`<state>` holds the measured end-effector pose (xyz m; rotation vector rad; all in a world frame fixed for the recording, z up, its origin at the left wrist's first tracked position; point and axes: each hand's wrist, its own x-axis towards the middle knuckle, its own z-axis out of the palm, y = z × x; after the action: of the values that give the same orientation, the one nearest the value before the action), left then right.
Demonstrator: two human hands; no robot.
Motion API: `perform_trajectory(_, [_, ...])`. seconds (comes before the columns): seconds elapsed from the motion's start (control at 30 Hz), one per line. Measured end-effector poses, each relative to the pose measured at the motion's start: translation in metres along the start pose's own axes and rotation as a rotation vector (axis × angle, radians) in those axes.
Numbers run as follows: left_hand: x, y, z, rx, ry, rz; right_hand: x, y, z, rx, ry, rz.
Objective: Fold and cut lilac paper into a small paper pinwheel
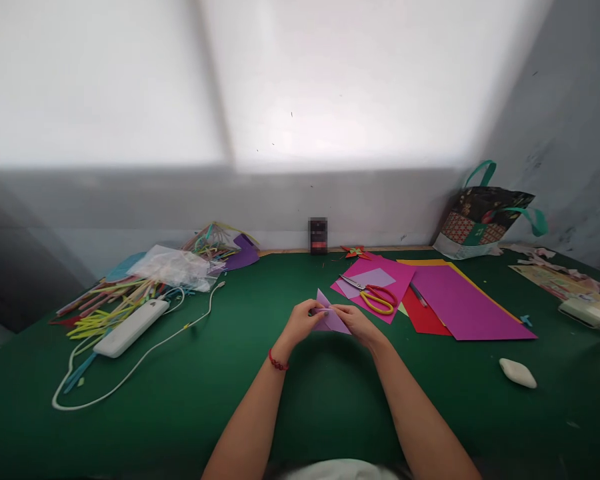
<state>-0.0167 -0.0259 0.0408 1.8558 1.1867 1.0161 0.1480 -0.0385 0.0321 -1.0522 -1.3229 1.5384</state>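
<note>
A piece of lilac paper (338, 323), folded with pointed corners, is held up in front of me above the green table. My left hand (303, 321) pinches it from the left, thumb and fingers closed on it near the middle. From the right, my right hand (356, 324) grips the same paper, its fingertips close to those of the left. One corner points up between the hands, and the fingers hide part of the folds. Just beyond my right hand, scissors (379, 299) with red and yellow handles lie on magenta and lilac sheets.
Purple sheets (473, 303), a red sheet (425, 317) and a pen (419, 294) lie to the right, with a white stone-like object (517, 373) nearer. A white power bank (131, 327) with its cable, plus paper strips (97, 313), lie left. A phone (319, 237) and bag (485, 223) stand behind.
</note>
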Motion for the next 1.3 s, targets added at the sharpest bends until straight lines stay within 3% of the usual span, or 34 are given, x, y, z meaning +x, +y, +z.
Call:
perform_trajectory(0.1, [0.002, -0.001, 0.000, -0.065, -0.008, -0.043, -0.001, -0.001, 0.002, -0.037, -0.018, -0.053])
perform_trajectory(0.43, [0.003, -0.002, 0.014, -0.176, 0.239, -0.013, 0.011, 0.012, 0.026, 0.036, 0.316, -0.225])
perform_trajectory(0.57, [0.005, -0.005, 0.011, -0.221, 0.173, -0.052, 0.009, 0.009, 0.024, 0.075, 0.304, -0.150])
perform_trajectory(0.73, [0.004, -0.004, 0.002, -0.209, -0.027, -0.015, 0.006, 0.002, 0.013, 0.067, 0.264, -0.080])
perform_trajectory(0.93, [0.000, 0.000, 0.005, -0.076, -0.002, 0.063, 0.001, -0.001, 0.006, -0.094, 0.160, -0.092])
perform_trajectory(1.1, [0.001, -0.002, 0.009, -0.070, -0.028, 0.104, 0.005, 0.002, 0.005, -0.077, 0.234, -0.120])
perform_trajectory(1.3, [-0.002, 0.001, 0.011, 0.020, -0.005, 0.239, 0.016, 0.008, -0.002, -0.015, 0.435, -0.172])
